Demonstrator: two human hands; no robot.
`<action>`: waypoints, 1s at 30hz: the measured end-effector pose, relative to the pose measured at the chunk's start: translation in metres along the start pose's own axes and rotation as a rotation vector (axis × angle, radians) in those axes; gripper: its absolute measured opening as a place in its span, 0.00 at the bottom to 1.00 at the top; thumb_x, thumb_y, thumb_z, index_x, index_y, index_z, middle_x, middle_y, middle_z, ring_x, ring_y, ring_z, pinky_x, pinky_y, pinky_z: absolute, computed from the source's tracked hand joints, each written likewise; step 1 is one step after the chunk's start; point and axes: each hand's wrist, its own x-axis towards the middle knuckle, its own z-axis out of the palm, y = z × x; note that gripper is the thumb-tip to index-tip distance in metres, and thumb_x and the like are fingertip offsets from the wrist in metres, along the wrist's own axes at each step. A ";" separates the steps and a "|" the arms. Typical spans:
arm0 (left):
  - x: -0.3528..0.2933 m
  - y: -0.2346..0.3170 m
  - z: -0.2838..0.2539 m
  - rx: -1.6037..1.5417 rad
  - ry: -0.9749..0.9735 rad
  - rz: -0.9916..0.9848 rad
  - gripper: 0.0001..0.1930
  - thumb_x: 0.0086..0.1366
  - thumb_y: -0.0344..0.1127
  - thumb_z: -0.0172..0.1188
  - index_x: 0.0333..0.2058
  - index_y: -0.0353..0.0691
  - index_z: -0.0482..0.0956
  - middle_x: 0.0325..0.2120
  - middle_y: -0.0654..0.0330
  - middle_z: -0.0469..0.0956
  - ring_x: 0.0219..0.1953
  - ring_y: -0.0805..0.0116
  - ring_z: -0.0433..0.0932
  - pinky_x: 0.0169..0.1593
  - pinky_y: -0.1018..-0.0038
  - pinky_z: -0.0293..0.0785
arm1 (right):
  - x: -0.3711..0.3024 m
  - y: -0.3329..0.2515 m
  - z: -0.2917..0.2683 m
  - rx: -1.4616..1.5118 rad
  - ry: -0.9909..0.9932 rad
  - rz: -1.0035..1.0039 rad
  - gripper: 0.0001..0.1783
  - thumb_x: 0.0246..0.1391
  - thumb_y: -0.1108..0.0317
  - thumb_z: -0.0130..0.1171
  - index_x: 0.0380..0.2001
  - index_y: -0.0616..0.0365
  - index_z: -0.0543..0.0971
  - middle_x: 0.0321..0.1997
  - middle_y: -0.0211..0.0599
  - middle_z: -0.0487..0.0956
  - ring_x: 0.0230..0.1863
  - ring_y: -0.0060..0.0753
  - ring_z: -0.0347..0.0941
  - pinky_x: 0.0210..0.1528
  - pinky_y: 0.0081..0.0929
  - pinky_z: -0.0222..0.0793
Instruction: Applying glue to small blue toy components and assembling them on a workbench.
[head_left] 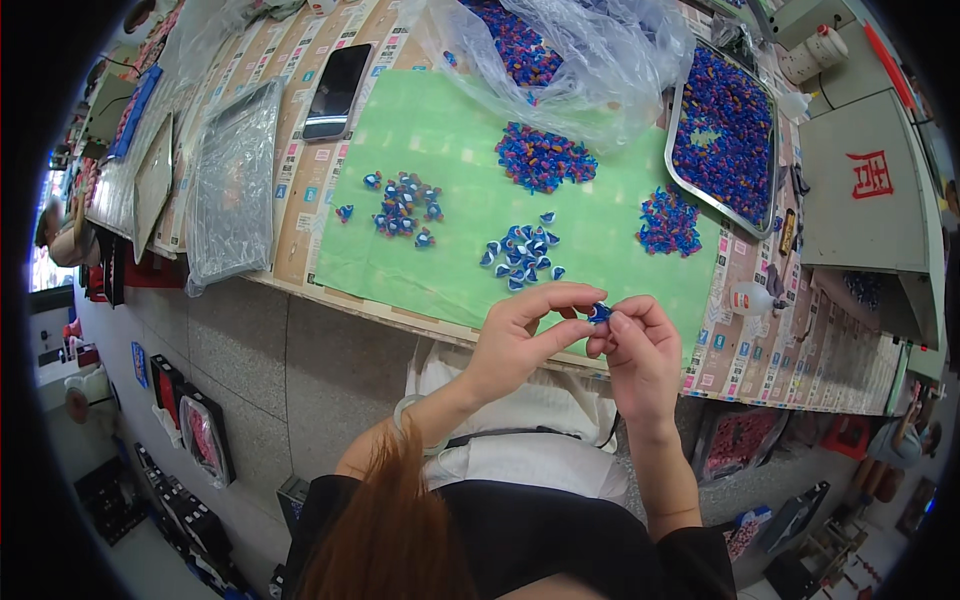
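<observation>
Between my two hands, just over the near edge of the green mat, is a small blue plastic piece with some white on it. My left hand pinches it from the left with thumb and forefinger. From the right, the fingertips of my right hand close on the same piece. Right beyond my hands lies a loose group of blue-and-white pieces. Farther left on the mat sits a cluster of blue, white and reddish pieces. A pile of small blue, red and orange parts lies farther back.
A clear plastic bag with more parts covers the mat's far edge. At the right stand a metal tray heaped with parts, a small blue-red pile, a small bottle and a grey box. Leftward lie a phone and a plastic-wrapped tray.
</observation>
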 end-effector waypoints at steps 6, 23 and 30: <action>0.001 -0.001 -0.001 -0.404 0.030 -0.288 0.10 0.55 0.27 0.51 0.37 0.33 0.72 0.28 0.62 0.72 0.32 0.77 0.69 0.37 0.81 0.65 | -0.003 -0.001 0.006 -0.106 -0.012 -0.023 0.05 0.50 0.74 0.46 0.31 0.64 0.68 0.22 0.34 0.72 0.22 0.21 0.67 0.25 0.14 0.62; 0.034 -0.023 -0.083 0.294 0.492 0.138 0.07 0.57 0.30 0.50 0.31 0.32 0.72 0.28 0.62 0.72 0.28 0.76 0.70 0.34 0.83 0.65 | -0.002 0.010 -0.008 -0.223 0.076 -0.147 0.05 0.48 0.76 0.47 0.31 0.62 0.68 0.27 0.33 0.71 0.26 0.19 0.65 0.30 0.16 0.60; 0.045 -0.018 -0.148 0.849 0.644 0.352 0.07 0.56 0.29 0.51 0.33 0.34 0.72 0.30 0.64 0.70 0.32 0.78 0.69 0.37 0.83 0.64 | -0.011 0.014 -0.053 -0.279 0.292 -0.331 0.06 0.48 0.77 0.47 0.33 0.62 0.68 0.28 0.30 0.70 0.26 0.17 0.63 0.29 0.14 0.59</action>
